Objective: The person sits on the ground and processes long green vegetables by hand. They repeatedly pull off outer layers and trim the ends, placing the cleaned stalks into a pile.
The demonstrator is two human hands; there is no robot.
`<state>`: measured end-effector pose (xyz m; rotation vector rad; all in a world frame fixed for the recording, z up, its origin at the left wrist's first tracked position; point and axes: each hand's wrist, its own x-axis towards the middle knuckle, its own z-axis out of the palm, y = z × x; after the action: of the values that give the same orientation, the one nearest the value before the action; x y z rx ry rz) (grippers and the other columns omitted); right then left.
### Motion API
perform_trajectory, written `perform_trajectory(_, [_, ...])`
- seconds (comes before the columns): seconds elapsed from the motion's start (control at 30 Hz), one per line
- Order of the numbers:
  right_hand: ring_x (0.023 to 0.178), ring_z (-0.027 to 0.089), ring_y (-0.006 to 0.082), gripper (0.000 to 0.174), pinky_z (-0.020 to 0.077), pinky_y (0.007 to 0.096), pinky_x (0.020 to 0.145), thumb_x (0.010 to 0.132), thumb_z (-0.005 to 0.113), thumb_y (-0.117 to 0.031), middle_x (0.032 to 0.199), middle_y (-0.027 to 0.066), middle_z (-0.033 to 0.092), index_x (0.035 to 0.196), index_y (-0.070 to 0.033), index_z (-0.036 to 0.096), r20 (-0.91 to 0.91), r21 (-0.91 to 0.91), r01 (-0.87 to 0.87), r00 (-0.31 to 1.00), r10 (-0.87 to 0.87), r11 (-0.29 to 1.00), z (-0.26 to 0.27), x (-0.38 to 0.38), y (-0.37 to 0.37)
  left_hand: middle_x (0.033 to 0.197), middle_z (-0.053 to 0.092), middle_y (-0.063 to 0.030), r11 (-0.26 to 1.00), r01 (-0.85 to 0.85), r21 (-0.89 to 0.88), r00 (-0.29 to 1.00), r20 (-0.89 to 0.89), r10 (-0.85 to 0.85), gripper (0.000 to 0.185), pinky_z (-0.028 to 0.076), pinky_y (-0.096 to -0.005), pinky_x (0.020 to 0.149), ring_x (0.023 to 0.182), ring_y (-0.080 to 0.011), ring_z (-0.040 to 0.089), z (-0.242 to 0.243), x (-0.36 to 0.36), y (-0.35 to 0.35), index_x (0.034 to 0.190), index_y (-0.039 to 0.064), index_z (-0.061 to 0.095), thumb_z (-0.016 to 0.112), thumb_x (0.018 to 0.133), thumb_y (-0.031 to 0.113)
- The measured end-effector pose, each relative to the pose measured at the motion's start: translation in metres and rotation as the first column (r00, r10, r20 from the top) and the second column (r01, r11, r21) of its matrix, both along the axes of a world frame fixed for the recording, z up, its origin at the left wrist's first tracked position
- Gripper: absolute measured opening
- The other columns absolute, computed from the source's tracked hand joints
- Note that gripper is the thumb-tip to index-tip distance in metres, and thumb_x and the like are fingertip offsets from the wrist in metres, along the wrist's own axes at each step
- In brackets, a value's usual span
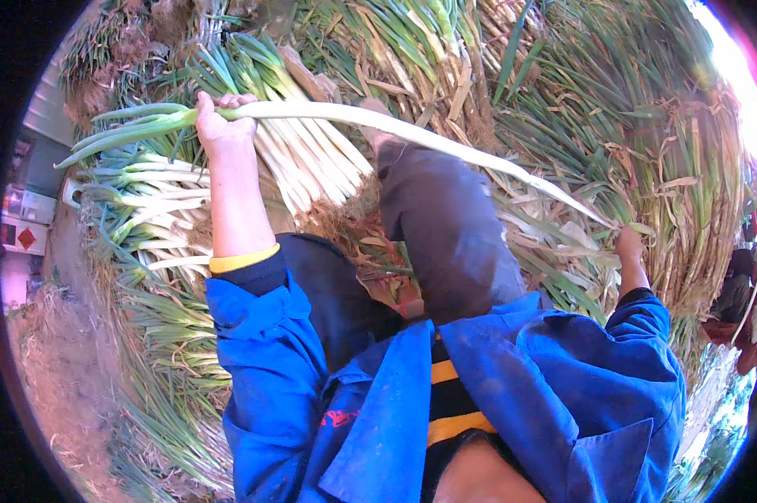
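A long Welsh onion [366,116] stretches across the view, its green leaves at the left and its white shank bowed down to the right. My left hand [224,122] is closed around it where the green meets the white. Far to the right, my right hand [629,242] grips the thin root end, with dry outer-leaf strips around the fingers. Beyond my left hand lies a pile of cleaned white-stemmed onions [312,148], roots toward me. Another batch of pale onions [164,201] rests left of my left forearm.
Uncleaned onions with dry leaves [611,126] are heaped at the right and far side. Stripped husks [560,236] litter the ground by my knee [447,220]. More leafy onions [183,339] lie at left beside bare floor [70,377]. A dark-clothed person [733,295] is partly visible at the right rim.
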<state>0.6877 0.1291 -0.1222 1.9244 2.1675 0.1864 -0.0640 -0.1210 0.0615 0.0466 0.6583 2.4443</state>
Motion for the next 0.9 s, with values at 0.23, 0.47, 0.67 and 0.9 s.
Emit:
perform_trajectory(0.23, [0.092, 0.06, 0.0282, 0.027, 0.0493, 0.0383, 0.074, 0.07, 0.065, -0.027, 0.098, 0.0141, 0.062, 0.09, -0.01, 0.066, 0.366, -0.24, 0.366, 0.892, -0.266, 0.899, 0.001, 0.123, -0.05, 0.054, 0.035, -0.0007, 0.968, -0.245, -0.045, 0.969, 0.032, 0.247, 0.032, 0.036, -0.0366, 0.056, 0.049, -0.0161, 0.035, -0.001, -0.045, -0.035, 0.071, 0.012, 0.036, 0.037, 0.092, 0.036])
perform_trajectory(0.47, [0.086, 0.057, 0.037, 0.047, 0.0463, 0.0442, 0.072, 0.067, 0.058, -0.017, 0.097, 0.0186, 0.058, 0.112, -0.006, 0.049, 0.057, -0.33, -0.015, 0.998, 0.036, 0.944, -0.034, -0.03, -0.023, 0.085, 0.045, -0.0101, 0.982, -0.079, -0.171, 0.984, 0.145, 0.104, 0.013, 0.041, -0.0473, 0.073, 0.079, -0.0246, 0.049, -0.027, -0.059, 0.004, 0.096, 0.002, 0.041, 0.046, 0.085, 0.006])
perform_trajectory(0.67, [0.092, 0.05, 0.0316, 0.029, 0.0394, 0.0393, 0.079, 0.07, 0.062, -0.006, 0.097, 0.014, 0.053, 0.098, -0.003, 0.053, -0.525, 0.593, -0.392, 0.473, 0.707, 0.703, 0.059, -0.305, -0.022, 0.096, 0.046, -0.0148, 0.981, -0.047, -0.187, 0.998, 0.03, 0.053, 0.022, 0.041, -0.053, 0.086, 0.086, -0.0285, 0.051, -0.035, -0.05, 0.03, 0.102, -0.001, 0.039, 0.044, 0.082, -0.004])
perform_trajectory(0.9, [0.09, 0.051, 0.0275, 0.028, 0.0379, 0.0399, 0.078, 0.065, 0.069, -0.015, 0.092, 0.0082, 0.053, 0.09, -0.007, 0.057, -0.412, 0.826, -0.41, 0.03, 0.911, 0.387, 0.125, -0.458, -0.044, 0.079, 0.05, -0.0128, 0.995, 0.013, -0.098, 1.0, -0.026, -0.016, 0.005, 0.039, -0.0536, 0.086, 0.074, -0.026, 0.053, -0.023, -0.023, 0.052, 0.082, 0.0, 0.044, 0.045, 0.079, -0.003])
